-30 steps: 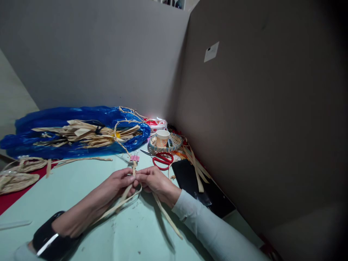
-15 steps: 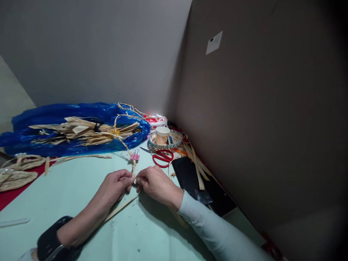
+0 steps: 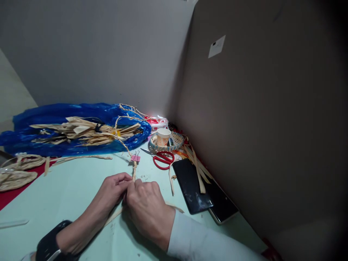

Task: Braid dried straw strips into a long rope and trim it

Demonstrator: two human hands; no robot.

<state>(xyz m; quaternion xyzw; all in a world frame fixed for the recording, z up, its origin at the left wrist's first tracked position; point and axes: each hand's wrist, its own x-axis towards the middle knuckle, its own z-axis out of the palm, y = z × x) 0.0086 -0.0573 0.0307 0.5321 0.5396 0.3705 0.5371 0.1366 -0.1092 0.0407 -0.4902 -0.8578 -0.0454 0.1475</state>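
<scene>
Here, a pale fibre cord (image 3: 134,170) runs down the lower middle of the frame from a pink binder clip (image 3: 135,158), its lower end hidden behind the hands. The left hand (image 3: 115,190) has its fingers narrowed in a pinch on the cord. The right hand (image 3: 148,204) bends over close beside it, knuckles to the camera, so I cannot tell how its fingers are set. One loose strip (image 3: 112,217) shows below the left hand; a strip end (image 3: 176,207) pokes out right of the right hand, over the desk (image 3: 81,188).

If the left pinch slackens, the twist below the clip could well loosen. A hard tug might drag the clip out of place. The strips look thin and dry, so a sharp bend could split one, and the right-hand end might catch under the sleeve (image 3: 195,233). Red-handled scissors (image 3: 164,161) lie near the clip, blades toward upper left; a sideways knock might push them against the cord.
</scene>
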